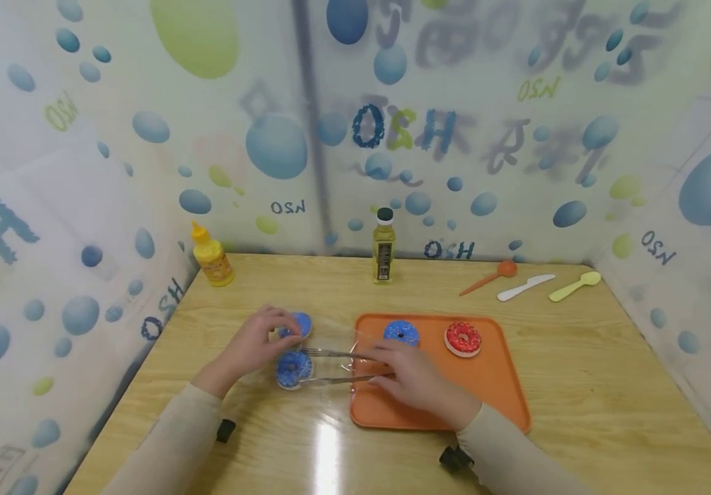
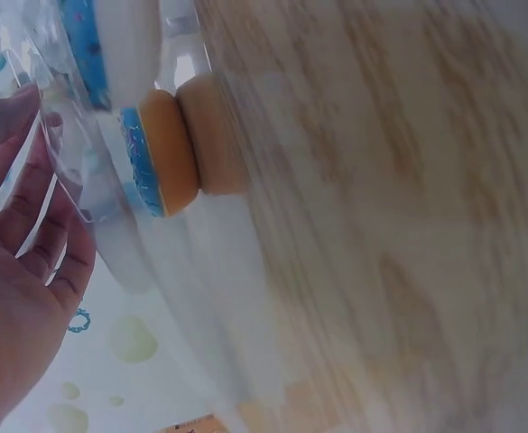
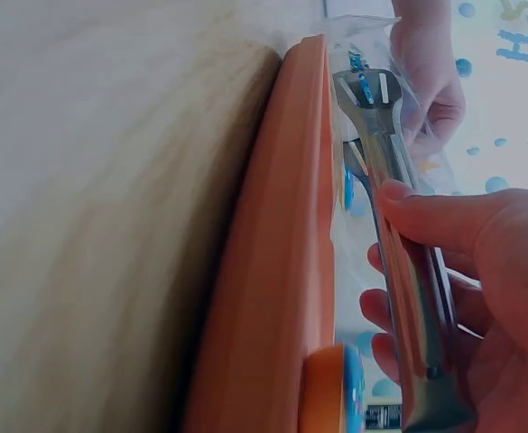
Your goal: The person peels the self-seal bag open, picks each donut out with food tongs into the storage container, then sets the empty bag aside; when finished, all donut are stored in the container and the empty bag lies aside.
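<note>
My right hand [image 1: 414, 378] grips metal tongs [image 1: 346, 355] over the tray's left side, thumb on one arm and fingers curled round the other. The tongs' two arms stand apart, their slotted heads pointing left at a blue-iced donut [image 1: 293, 369]. In the right wrist view, clear plastic film [image 3: 363, 32] surrounds those heads. My left hand [image 1: 263, 340] pinches the edge of that clear plastic, which looks like a bag. Beneath this hand a second blue donut [image 1: 302, 323] is partly hidden. Through the plastic in the left wrist view shows a blue-iced donut [image 2: 169, 153] with a tan base.
An orange tray [image 1: 442, 412] carries another blue donut [image 1: 401, 333] and a red donut [image 1: 463, 339]. At the back stand a yellow squeeze bottle [image 1: 213, 258] and an oil bottle [image 1: 384, 247]. Back right lie an orange spoon [image 1: 491, 275], white knife [image 1: 525, 287] and yellow spoon [image 1: 575, 286].
</note>
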### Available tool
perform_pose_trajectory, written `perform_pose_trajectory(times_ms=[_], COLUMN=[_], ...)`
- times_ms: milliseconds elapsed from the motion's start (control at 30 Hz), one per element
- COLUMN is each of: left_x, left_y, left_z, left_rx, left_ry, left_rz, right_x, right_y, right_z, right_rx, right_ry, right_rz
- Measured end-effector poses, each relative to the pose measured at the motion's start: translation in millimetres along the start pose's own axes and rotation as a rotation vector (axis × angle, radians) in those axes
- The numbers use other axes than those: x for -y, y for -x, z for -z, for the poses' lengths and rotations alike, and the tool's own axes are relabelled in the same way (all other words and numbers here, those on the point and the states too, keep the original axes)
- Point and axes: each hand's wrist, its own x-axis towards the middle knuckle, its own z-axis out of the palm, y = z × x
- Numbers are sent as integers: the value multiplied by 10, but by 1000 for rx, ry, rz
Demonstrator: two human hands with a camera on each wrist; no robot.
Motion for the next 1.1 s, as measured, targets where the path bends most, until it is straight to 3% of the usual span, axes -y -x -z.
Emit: perform_pose_trajectory(times_ms=[267, 600, 900, 1100], left_x=[4, 17, -4, -22], left_y=[13, 11, 42, 7], left_z=[-13, -39, -60, -52], left_rx=[-6, -14, -24, -30], left_ry=[-17, -22, -26, -31], left_rz=[10, -2, -19, -14], right_x=[-126, -307, -443, -543], right_y=[341, 770, 1124, 1340], right_z=[154, 390, 602, 742], right_rx=[-26, -142, -172, -233], right_ry=[61, 123, 104, 130], right_rz=[-15, -70, -157, -144])
